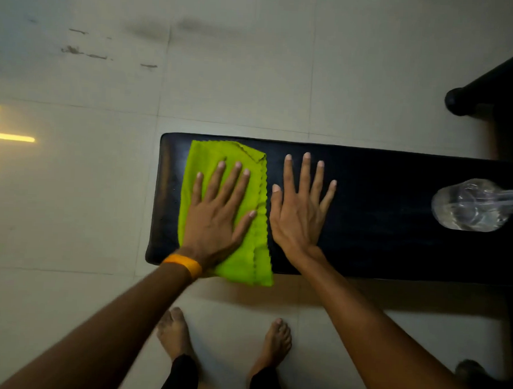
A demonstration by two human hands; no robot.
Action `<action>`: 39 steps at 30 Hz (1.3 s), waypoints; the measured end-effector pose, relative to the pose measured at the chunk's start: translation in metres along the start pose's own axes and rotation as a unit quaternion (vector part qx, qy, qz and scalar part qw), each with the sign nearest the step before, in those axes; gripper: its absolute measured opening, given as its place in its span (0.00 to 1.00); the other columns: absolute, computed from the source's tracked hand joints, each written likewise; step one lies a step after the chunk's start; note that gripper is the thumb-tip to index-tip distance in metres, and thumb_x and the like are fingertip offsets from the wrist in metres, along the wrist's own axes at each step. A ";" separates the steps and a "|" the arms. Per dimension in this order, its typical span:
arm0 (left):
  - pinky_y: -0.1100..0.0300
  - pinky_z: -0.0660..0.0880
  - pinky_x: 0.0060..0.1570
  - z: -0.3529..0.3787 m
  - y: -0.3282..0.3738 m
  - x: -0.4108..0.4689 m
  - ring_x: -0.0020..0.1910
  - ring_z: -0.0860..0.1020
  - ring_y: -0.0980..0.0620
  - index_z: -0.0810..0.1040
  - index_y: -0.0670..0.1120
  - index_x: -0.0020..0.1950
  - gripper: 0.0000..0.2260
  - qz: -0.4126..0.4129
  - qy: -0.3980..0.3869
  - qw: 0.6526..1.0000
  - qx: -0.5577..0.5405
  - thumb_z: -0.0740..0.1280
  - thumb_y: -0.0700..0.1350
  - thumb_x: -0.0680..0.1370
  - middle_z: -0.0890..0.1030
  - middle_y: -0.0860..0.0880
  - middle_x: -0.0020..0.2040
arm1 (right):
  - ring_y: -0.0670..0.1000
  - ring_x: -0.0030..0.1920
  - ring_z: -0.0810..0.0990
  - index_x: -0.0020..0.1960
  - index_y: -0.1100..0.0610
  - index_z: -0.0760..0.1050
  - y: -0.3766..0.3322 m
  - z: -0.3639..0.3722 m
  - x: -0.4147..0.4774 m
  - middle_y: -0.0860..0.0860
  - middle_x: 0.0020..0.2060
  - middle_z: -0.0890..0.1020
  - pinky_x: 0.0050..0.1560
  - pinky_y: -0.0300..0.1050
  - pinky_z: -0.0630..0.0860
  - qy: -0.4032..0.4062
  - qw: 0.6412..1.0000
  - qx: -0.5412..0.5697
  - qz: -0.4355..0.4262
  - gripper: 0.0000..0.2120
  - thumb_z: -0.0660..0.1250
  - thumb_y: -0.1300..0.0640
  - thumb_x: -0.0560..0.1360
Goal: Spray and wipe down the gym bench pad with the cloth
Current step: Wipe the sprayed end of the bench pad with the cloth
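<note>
Pressing flat with fingers spread, the left hand [215,213] is pinning the lime-green microfibre cloth [247,255] at the left end of the long black padded bench [380,248]. Its unwiped length is running rightward under the open, empty right hand [300,214] toward the clear plastic spray bottle [474,205].

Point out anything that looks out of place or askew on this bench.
The green cloth hangs over the bench pad's near edge, under the flat left hand. A clear bottle lies on its side at the right. No spill visible.

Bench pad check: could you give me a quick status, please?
Left hand flat on green cloth. Right hand flat on bare bench pad. Clear spray bottle stands ahead.
</note>
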State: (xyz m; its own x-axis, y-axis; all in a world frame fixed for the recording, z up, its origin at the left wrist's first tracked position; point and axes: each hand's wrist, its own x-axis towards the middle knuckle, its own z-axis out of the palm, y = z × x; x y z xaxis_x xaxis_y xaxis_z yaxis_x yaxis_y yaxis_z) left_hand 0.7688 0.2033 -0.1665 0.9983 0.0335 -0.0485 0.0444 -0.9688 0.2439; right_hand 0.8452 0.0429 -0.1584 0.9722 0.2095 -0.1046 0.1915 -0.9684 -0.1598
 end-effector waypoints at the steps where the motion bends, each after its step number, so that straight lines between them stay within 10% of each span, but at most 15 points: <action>1: 0.37 0.49 0.81 -0.003 -0.018 0.005 0.85 0.50 0.44 0.54 0.49 0.85 0.33 0.012 0.005 1.000 -0.001 0.50 0.64 0.84 0.54 0.48 0.86 | 0.58 0.83 0.46 0.83 0.47 0.51 0.001 0.002 0.000 0.53 0.83 0.51 0.79 0.67 0.45 0.004 1.000 -0.005 -0.001 0.29 0.48 0.42 0.84; 7: 0.37 0.47 0.81 -0.015 -0.055 0.024 0.85 0.47 0.42 0.54 0.50 0.85 0.34 -0.111 0.019 0.994 -0.012 0.51 0.65 0.83 0.53 0.48 0.86 | 0.58 0.83 0.47 0.83 0.47 0.51 0.004 0.007 -0.001 0.53 0.83 0.52 0.79 0.67 0.47 0.023 1.000 -0.015 0.002 0.29 0.49 0.43 0.84; 25: 0.31 0.51 0.78 0.004 0.019 -0.015 0.85 0.47 0.39 0.52 0.52 0.86 0.31 0.037 -0.026 0.998 0.034 0.49 0.62 0.85 0.51 0.47 0.86 | 0.58 0.82 0.52 0.82 0.50 0.55 0.019 -0.005 -0.015 0.55 0.82 0.55 0.80 0.63 0.52 0.029 1.000 0.002 -0.003 0.29 0.49 0.42 0.84; 33: 0.33 0.49 0.80 0.008 0.035 0.041 0.85 0.49 0.39 0.54 0.50 0.86 0.31 -0.039 0.006 0.999 0.022 0.49 0.61 0.85 0.53 0.47 0.86 | 0.59 0.82 0.53 0.82 0.49 0.55 0.069 -0.013 -0.004 0.56 0.82 0.55 0.80 0.63 0.51 0.020 0.999 -0.013 -0.023 0.29 0.49 0.41 0.83; 39: 0.33 0.50 0.80 0.015 0.058 -0.006 0.85 0.48 0.41 0.53 0.52 0.86 0.31 0.080 -0.029 0.996 0.016 0.50 0.63 0.84 0.52 0.48 0.86 | 0.58 0.82 0.51 0.83 0.49 0.53 0.074 -0.012 -0.023 0.55 0.82 0.54 0.80 0.62 0.51 0.026 1.000 0.004 0.015 0.29 0.48 0.41 0.84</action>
State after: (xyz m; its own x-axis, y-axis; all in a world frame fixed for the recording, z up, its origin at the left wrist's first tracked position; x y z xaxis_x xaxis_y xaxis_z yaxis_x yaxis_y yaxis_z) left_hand 0.7645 0.1436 -0.1667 0.9883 -0.1361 -0.0683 -0.1179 -0.9678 0.2222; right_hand 0.8383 -0.0349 -0.1559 0.9833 0.1727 -0.0574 0.1612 -0.9729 -0.1659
